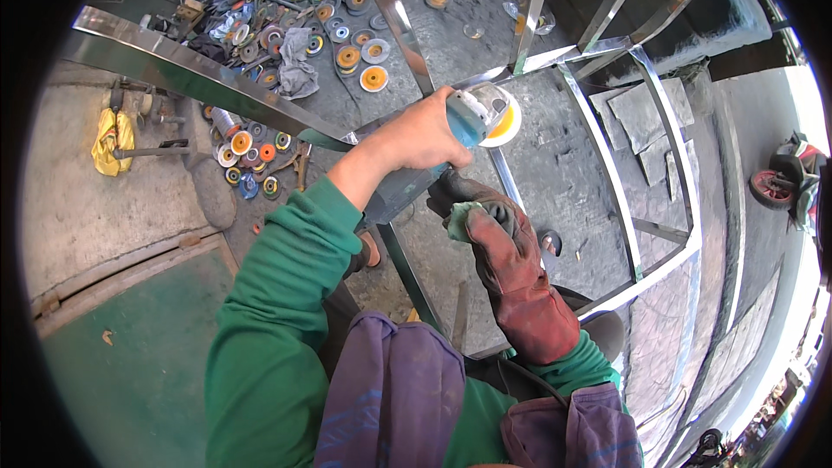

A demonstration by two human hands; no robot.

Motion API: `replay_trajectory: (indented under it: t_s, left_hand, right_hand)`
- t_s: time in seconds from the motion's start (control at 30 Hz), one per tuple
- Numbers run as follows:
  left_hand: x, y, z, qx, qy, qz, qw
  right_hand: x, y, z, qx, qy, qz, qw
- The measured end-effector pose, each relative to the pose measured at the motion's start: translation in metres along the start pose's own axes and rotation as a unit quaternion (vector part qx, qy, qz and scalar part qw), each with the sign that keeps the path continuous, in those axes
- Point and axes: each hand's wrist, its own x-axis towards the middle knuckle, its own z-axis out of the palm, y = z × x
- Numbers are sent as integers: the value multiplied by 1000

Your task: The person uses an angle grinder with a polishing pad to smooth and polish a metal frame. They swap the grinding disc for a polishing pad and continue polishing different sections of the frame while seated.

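My bare left hand (425,134) is wrapped over the top of a teal angle grinder (468,128). Its metal head and a white disc with a yellow centre (505,126) point away to the right, close to the shiny metal frame (537,59). The grinder's dark rear body runs under my left wrist. My right hand (507,251), in a red and dark work glove, is just below the grinder with its fingers curled toward the tool's near side. A pale green patch shows at the thumb; what the fingers close on is hidden.
Many used grinding discs (347,57) lie on the floor, with a grey rag (297,65) among them. A yellow bag (113,140) sits at left by a green panel (130,355). Flat slabs (646,126) lie right; a red wheel (771,189) stands farther off.
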Motion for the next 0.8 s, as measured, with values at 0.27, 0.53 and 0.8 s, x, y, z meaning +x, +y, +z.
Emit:
replay_trajectory:
  t_s: [0.27,0.53,0.8]
  left_hand:
    - [-5,0,3,-4,-1,2,1000]
    - [-10,3,2,8,9,6,1000]
    - [-16,5,10,41,-35,21,998]
  right_hand:
    - [-4,3,-9,-20,-7,-10,1000]
    - [-1,10,-9,2,-6,-24,1000]
    - [-10,9,-7,4,9,-18,1000]
